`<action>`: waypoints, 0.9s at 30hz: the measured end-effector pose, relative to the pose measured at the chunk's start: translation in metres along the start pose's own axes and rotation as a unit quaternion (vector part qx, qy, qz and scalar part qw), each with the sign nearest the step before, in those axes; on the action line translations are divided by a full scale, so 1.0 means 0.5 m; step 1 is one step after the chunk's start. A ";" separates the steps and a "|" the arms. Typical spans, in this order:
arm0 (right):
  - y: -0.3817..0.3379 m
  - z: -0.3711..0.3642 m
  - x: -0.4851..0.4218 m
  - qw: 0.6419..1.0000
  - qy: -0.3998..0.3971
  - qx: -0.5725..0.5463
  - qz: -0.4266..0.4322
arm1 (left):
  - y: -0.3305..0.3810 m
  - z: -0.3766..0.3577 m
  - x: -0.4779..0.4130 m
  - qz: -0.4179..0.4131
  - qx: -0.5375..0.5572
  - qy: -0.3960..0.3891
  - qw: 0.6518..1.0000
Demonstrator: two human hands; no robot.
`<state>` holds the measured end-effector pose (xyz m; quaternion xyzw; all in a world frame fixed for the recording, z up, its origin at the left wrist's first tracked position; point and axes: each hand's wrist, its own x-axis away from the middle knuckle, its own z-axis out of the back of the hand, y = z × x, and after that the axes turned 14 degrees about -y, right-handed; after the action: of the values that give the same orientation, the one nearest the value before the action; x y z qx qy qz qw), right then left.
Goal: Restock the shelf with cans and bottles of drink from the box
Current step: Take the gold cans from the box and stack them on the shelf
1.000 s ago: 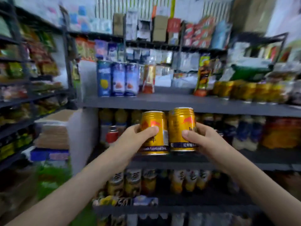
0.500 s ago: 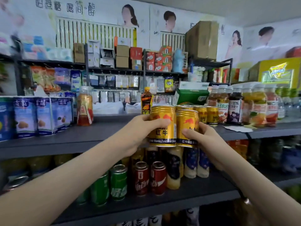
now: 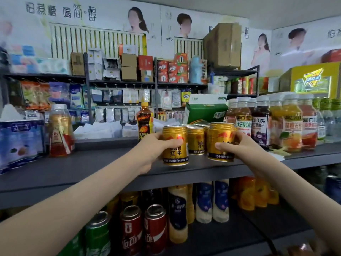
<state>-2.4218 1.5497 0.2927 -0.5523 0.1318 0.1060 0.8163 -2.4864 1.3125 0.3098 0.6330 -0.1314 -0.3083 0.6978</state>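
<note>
The left hand (image 3: 151,151) curls round a gold metal drink can with red print (image 3: 175,145); the right hand (image 3: 239,147) grips a matching gold can (image 3: 220,141). Both cans are at the front of the dark grey shelf board (image 3: 92,169); whether their bases touch it is unclear. Pushed on, either could knock the standing gold cans (image 3: 196,139) just beyond the fingertips, or the juice bottles (image 3: 260,124) right of the right hand. Each held can stands roughly upright, long axis vertical, top up, label facing the wrists.
</note>
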 end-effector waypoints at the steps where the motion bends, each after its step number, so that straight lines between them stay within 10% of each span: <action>1: 0.008 0.015 -0.010 1.000 -0.006 0.003 0.003 | -0.004 -0.005 -0.018 0.004 -0.003 0.007 1.000; 27: 0.105 0.140 -0.138 0.989 -0.136 0.043 0.021 | -0.023 -0.101 -0.179 0.071 -0.053 0.130 0.987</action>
<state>-2.4967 1.6320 0.2948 -0.4939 0.0352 0.1917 0.8474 -2.5297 1.4065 0.3091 0.6188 -0.0674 -0.1794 0.7618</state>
